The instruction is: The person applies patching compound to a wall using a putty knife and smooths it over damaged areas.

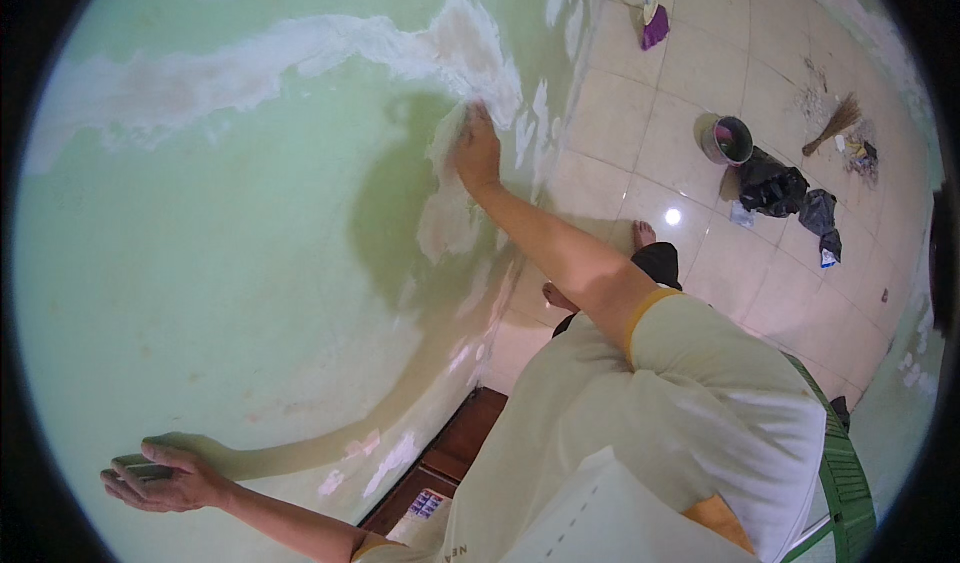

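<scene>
A pale green wall (pixel 220 233) fills the left side, marked by long, uneven white patches (pixel 280 68). My right hand (pixel 478 153) is at a whitish patch on it, fingers curled; whatever they might hold is hidden. A shadow lies beside that hand. Lower left, my left hand (pixel 165 478) is against the green surface, fingers apart and slightly bent, with dusty tips and nothing visible in it.
On the tiled floor (pixel 620 133) are a bucket (pixel 727 141), black plastic bags (pixel 770 188), a straw broom (pixel 835 123) beside debris, and a purple-headed tool (pixel 654 26). A green plastic chair (pixel 840 463) and dark wooden furniture (pixel 470 418) are low in view, near my body.
</scene>
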Tool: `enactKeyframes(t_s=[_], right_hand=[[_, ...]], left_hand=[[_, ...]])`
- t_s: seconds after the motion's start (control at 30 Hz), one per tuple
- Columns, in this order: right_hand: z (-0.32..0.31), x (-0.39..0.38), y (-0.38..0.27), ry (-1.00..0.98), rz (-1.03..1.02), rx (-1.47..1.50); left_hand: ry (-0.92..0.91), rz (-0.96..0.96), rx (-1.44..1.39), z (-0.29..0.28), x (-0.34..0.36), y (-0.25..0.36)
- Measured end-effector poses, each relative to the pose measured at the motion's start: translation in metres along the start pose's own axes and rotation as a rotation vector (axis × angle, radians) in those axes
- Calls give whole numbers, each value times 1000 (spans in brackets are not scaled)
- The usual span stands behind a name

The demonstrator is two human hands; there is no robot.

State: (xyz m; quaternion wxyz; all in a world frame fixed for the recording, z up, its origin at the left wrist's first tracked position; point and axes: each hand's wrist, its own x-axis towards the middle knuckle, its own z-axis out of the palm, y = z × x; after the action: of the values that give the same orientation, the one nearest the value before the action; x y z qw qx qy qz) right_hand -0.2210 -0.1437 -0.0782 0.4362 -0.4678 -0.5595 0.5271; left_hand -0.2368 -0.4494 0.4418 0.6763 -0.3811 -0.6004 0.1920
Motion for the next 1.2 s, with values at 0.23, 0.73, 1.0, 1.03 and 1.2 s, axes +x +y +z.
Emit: enactKeyframes(t_s=[0.23,0.73,1.0,1.03,1.2], right_hand=[[-10,-3,-42,45,-247,-38],[-58,73,66,-91,190,-226],[-31,146,6,46,-248,-36],[-26,151,-21,172,-522,41],[-30,136,-133,134,-668,113]], left_hand=[[31,4,-61,0,-4,6],[-36,-41,-6,-8,1,5],[-30,17,-20,-3,4,6],[-18,12,-36,-4,5,8],[-39,-2,-27,-8,-5,2]])
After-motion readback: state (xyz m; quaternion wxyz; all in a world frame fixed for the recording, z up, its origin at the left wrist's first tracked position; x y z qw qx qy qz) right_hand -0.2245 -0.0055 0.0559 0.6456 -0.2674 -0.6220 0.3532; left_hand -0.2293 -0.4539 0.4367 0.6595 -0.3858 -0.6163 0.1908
